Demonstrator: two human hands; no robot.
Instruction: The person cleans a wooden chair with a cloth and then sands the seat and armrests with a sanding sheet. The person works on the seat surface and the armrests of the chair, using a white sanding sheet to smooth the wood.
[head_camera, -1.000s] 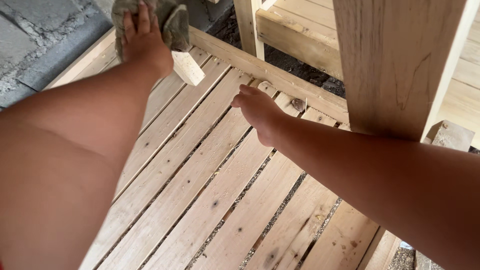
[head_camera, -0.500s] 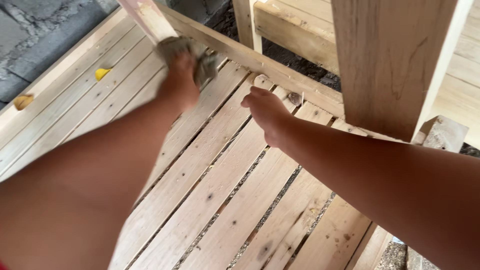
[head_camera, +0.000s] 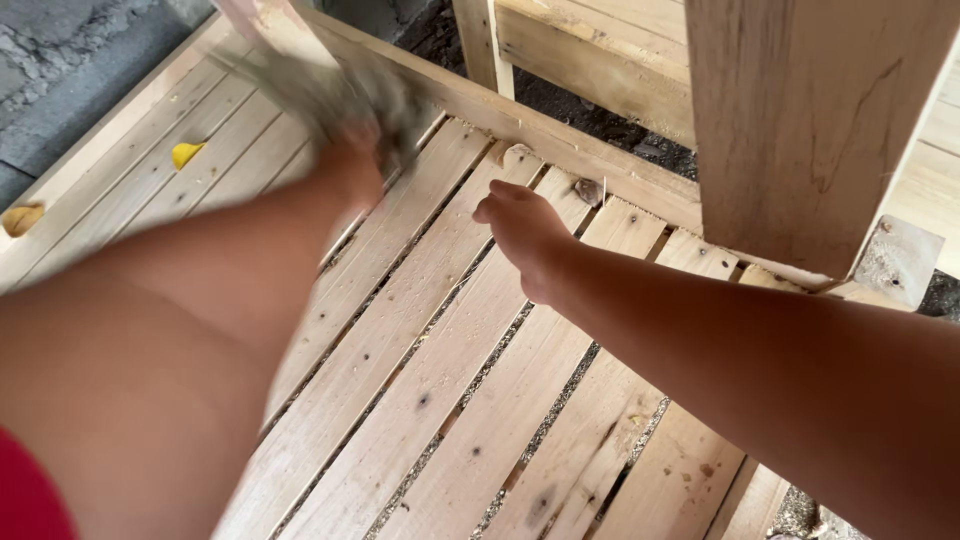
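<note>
Rag (head_camera: 330, 90), grey, blurred, lies on the slats (head_camera: 420, 400) by the far rail (head_camera: 560, 140); left hand (head_camera: 350, 165) clenched on it; right hand (head_camera: 525, 235) released, fingers loosely curled, hovering just above slats; yellow scrap (head_camera: 185, 153) well left.

A single head-worn view looks steeply down and forward along both forearms, close over the slats (head_camera: 440, 400) of a wooden pallet. A thick post (head_camera: 800, 120) rises near at upper right; grey ground (head_camera: 80, 60) fills the upper left corner.
</note>
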